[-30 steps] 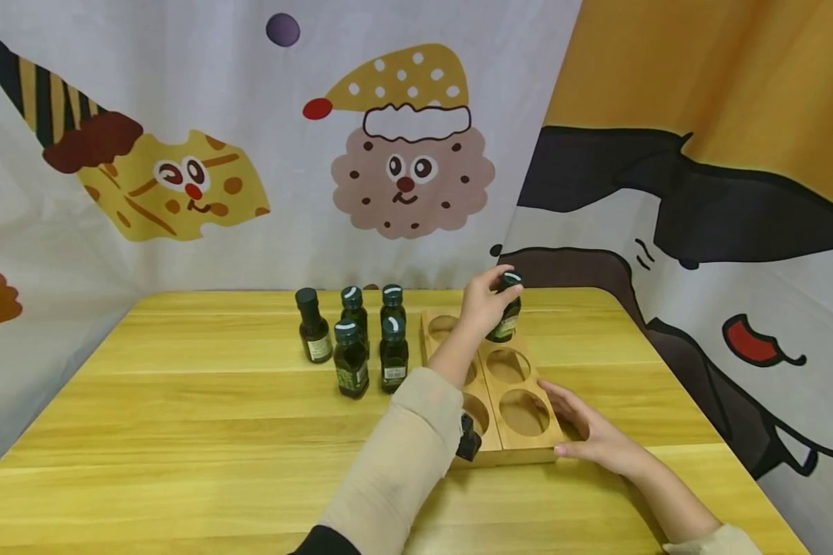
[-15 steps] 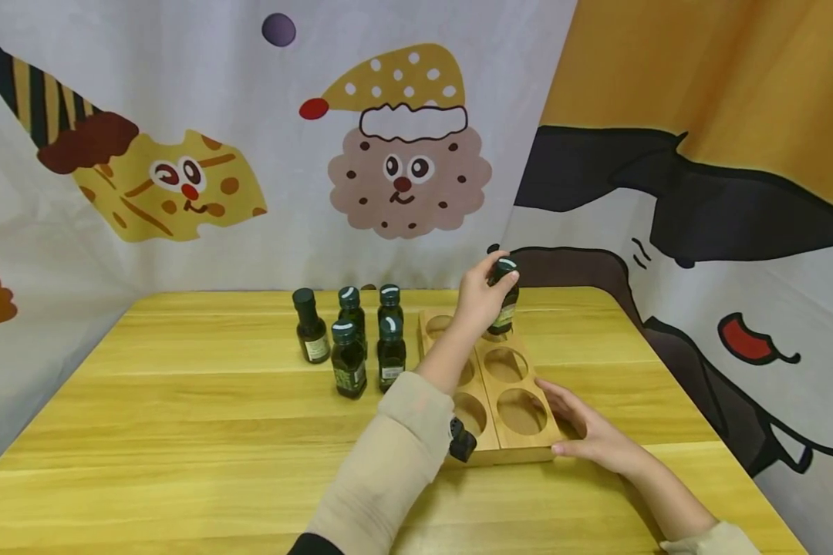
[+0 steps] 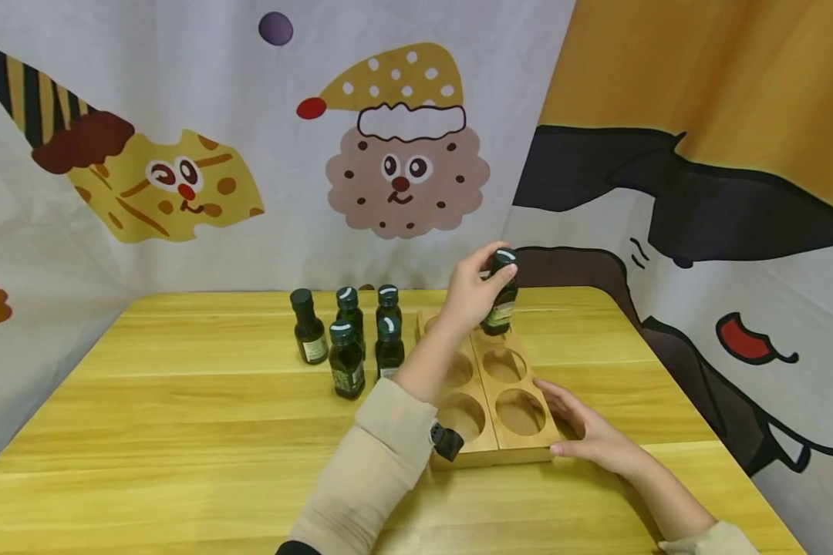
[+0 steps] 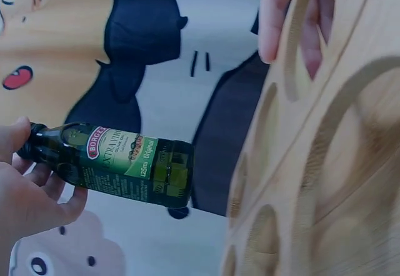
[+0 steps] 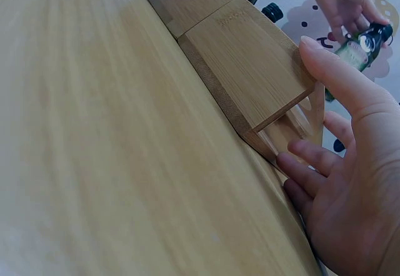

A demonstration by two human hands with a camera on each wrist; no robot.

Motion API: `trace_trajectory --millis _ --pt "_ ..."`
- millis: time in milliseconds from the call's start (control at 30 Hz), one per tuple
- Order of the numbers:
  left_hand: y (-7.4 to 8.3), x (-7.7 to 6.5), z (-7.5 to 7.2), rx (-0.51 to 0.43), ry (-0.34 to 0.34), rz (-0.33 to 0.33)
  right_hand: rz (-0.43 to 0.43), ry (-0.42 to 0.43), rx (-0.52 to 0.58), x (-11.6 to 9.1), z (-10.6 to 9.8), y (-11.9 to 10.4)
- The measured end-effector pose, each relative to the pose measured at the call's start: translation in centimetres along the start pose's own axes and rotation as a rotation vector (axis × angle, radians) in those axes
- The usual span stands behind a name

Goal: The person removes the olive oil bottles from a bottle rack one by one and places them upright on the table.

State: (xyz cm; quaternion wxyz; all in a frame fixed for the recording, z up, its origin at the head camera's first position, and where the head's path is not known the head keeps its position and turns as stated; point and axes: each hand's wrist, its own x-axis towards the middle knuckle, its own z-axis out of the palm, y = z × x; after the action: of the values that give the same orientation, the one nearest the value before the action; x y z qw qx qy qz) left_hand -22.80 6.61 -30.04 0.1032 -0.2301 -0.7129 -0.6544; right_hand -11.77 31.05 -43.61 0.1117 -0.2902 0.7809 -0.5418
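Observation:
My left hand (image 3: 472, 291) pinches a dark green olive oil bottle (image 3: 500, 311) by its cap and neck. The bottle hangs upright over the back right of a wooden rack (image 3: 493, 439) with round holes. Its label (image 4: 119, 151) reads extra virgin olive oil in the left wrist view. At the rack's front right corner is my right hand (image 3: 593, 439): the thumb (image 5: 331, 60) lies on the top edge of the end panel, and bent fingers (image 5: 306, 163) are at the open side. My left forearm hides part of the rack's left row.
Several dark green bottles (image 3: 348, 370) stand in a group left of the rack. One slimmer bottle (image 3: 310, 335) with a long neck stands at their left. All are on the wooden table (image 3: 180, 447). A printed curtain (image 3: 250, 154) hangs behind the table.
My left hand has raised the olive oil bottle, and the forearm has shifted slightly left. My right hand keeps its place at the rack.

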Motion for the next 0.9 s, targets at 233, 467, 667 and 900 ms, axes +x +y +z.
trace_trajectory --millis 233,467,667,900 --pt "2.0 -0.8 -1.1 -0.021 -0.055 0.006 0.007 0.002 0.010 0.0 0.1 0.0" --pt "4.0 -2.0 -2.5 -0.003 -0.111 0.076 0.014 0.003 0.011 0.0 0.0 0.0" --pt "5.5 -3.2 -3.7 -0.072 -0.130 0.090 0.017 0.002 0.012 0.0 0.0 0.0" --pt "6.5 -4.6 -5.5 -0.097 -0.145 0.085 -0.003 0.004 0.005 0.0 0.0 0.0"
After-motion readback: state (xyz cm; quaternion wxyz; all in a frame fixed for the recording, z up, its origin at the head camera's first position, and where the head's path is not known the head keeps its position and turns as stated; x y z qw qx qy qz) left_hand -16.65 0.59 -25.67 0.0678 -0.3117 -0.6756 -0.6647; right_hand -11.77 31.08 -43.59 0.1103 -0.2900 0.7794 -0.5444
